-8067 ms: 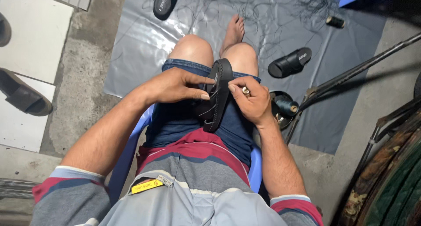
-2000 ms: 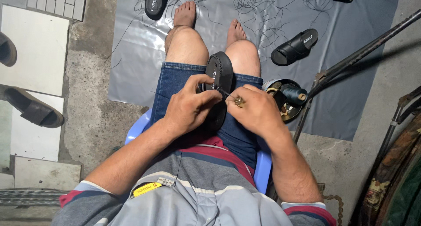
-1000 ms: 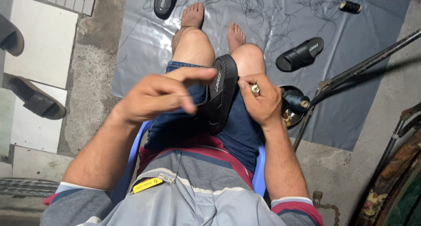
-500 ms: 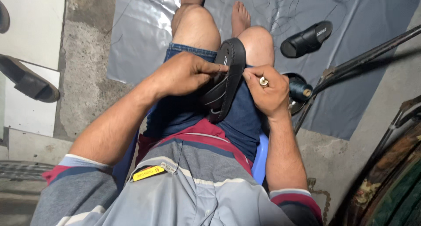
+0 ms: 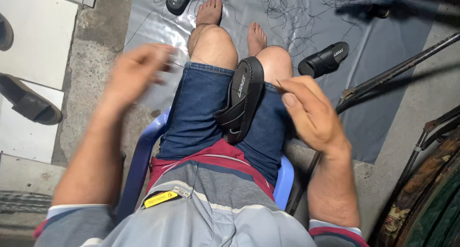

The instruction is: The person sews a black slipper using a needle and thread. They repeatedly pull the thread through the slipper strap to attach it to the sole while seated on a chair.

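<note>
Hand-stitching a black sandal held across the lap

Nearest, the seated person's right hand (image 5: 309, 115) is pinched shut on what looks like a thin needle, while the left hand (image 5: 136, 69), blurred and raised to the side, seems to pinch a thread, though I cannot tell for sure. The black sandal (image 5: 242, 101) rests on the thighs, unheld. This looks like a stitch being drawn tight; the following stitch calls for steadying the sandal. Beyond, a second sandal (image 5: 326, 59) lies on the grey sheet (image 5: 383, 84).
</note>
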